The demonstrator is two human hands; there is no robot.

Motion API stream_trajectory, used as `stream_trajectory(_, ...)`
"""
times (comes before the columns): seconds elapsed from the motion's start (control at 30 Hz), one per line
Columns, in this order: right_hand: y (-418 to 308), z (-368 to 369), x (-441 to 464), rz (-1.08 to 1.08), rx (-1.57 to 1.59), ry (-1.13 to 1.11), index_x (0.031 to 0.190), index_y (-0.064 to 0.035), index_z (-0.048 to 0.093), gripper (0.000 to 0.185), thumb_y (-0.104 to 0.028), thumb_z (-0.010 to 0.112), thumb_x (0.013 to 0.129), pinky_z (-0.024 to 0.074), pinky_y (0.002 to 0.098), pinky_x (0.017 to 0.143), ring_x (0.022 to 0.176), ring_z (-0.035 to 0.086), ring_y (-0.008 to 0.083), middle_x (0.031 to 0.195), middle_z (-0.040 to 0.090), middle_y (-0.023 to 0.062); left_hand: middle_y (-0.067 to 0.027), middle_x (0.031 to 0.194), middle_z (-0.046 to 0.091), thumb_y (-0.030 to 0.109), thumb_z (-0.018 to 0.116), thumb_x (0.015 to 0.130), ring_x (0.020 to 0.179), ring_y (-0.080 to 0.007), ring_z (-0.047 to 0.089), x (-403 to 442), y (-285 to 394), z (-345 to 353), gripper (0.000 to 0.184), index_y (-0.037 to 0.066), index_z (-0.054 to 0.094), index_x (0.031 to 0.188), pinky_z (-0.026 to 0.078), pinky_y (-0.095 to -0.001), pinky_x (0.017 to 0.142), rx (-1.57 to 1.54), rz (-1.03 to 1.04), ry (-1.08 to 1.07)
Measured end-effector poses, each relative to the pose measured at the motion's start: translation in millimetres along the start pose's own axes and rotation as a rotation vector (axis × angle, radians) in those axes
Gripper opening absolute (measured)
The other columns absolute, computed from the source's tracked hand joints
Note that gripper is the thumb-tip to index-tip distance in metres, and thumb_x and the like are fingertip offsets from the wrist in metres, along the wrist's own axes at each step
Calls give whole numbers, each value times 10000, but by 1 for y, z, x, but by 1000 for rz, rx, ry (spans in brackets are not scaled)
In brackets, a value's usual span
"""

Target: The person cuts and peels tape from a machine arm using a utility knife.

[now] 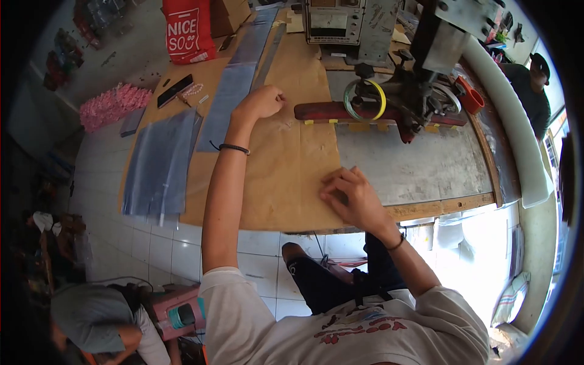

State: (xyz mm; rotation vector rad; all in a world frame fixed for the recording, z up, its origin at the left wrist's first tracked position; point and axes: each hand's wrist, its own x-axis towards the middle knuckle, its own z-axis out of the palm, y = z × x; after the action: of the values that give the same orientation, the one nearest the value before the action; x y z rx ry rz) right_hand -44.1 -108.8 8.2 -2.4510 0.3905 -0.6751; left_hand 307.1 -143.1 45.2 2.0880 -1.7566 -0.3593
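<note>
My left hand (263,102) is over the brown paper-covered part of the table (286,176), its fingers curled together near the left end of a dark red bar (316,112). Closer to me, my right hand (354,196) is at the edge between the brown covering and the grey metal plate (420,173). Its thumb and fingers are bent in toward each other. Whatever either hand pinches, if anything, is too small or too clear to make out. Beside my left forearm lies a strip of bluish clear plastic sheet (234,91).
A press machine (420,79) with a yellow tape roll (382,100) stands right. Left are a stack of plastic sheets (159,161), a phone (174,91) and a red bag (187,33). One person (97,316) sits lower left; another (528,91) is far right.
</note>
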Motion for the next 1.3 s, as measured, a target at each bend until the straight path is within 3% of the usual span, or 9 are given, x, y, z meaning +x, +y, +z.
stream_trajectory(0.3, -16, -4, 6, 169, -19, 68, 893, -66, 709, 91, -102, 770, 836, 535, 394, 803, 909, 617, 295, 963, 623, 89, -148, 953, 673, 218, 602, 976, 896, -363, 671, 21, -12, 50, 189, 71, 644, 1087, 510, -455, 772, 40, 122, 301)
stream_trajectory(0.73, -27, 3, 18, 350, -98, 174, 900, -62, 662, 79, -137, 688, 893, 541, 453, 730, 812, 645, 356, 837, 646, 126, -182, 1529, 413, 221, 569, 1001, 1400, -399, 385, -126, 51, 58, 475, 110, 514, 1459, 264, -564, 1168, 88, 2, 245)
stream_trajectory(0.83, -41, -7, 42, 709, 178, 35, 913, -18, 646, 125, -143, 655, 920, 509, 485, 676, 771, 662, 394, 793, 658, 190, -171, 1572, 387, 237, 564, 1001, 1459, -389, 334, -160, 63, 60, 487, 108, 504, 1467, 240, -572, 1192, 89, -81, 230)
stream_trajectory(0.9, -52, -20, 92, 586, 176, 62, 891, 15, 625, 120, -96, 580, 908, 519, 565, 695, 781, 651, 483, 800, 654, 283, -165, 1583, 388, 250, 558, 1003, 1475, -384, 320, -173, 65, 60, 485, 113, 509, 1466, 239, -571, 1199, 102, -119, 242)
stream_trajectory(0.97, -17, -14, 165, 325, 112, 82, 855, 26, 636, 212, -150, 553, 937, 512, 513, 707, 856, 647, 466, 824, 646, 297, -162, 1576, 407, 263, 555, 1004, 1467, -381, 340, -172, 65, 59, 487, 121, 513, 1467, 246, -566, 1200, 103, -118, 259)
stream_trajectory(1.0, -13, -18, 209, 425, -81, 61, 861, 45, 651, 235, -157, 547, 920, 526, 504, 716, 864, 653, 465, 840, 657, 294, -160, 1573, 417, 269, 553, 1004, 1463, -380, 351, -173, 64, 59, 487, 126, 514, 1468, 250, -564, 1200, 102, -115, 265)
stream_trajectory(1.1, -7, -35, 297, 777, -210, -483, 866, -45, 715, 187, -157, 566, 889, 541, 408, 806, 901, 712, 288, 896, 729, 130, -163, 1562, 433, 267, 560, 997, 1450, -377, 379, -176, 61, 62, 488, 133, 522, 1465, 263, -561, 1196, 85, -103, 282)
stream_trajectory(1.2, -54, -38, 260, 794, -239, -1011, 992, -134, 766, 227, -269, 599, 919, 494, 306, 925, 1028, 691, 179, 1002, 750, 9, -167, 1565, 429, 258, 562, 991, 1451, -371, 382, -177, 60, 61, 490, 132, 524, 1463, 266, -567, 1193, 115, -81, 294)
stream_trajectory(1.3, -54, -7, 216, 721, -178, -1106, 851, -97, 754, 160, -178, 618, 835, 513, 365, 757, 830, 667, 189, 882, 735, 41, -170, 1566, 428, 248, 556, 993, 1457, -366, 375, -176, 62, 62, 484, 124, 525, 1460, 270, -571, 1189, 97, -95, 299)
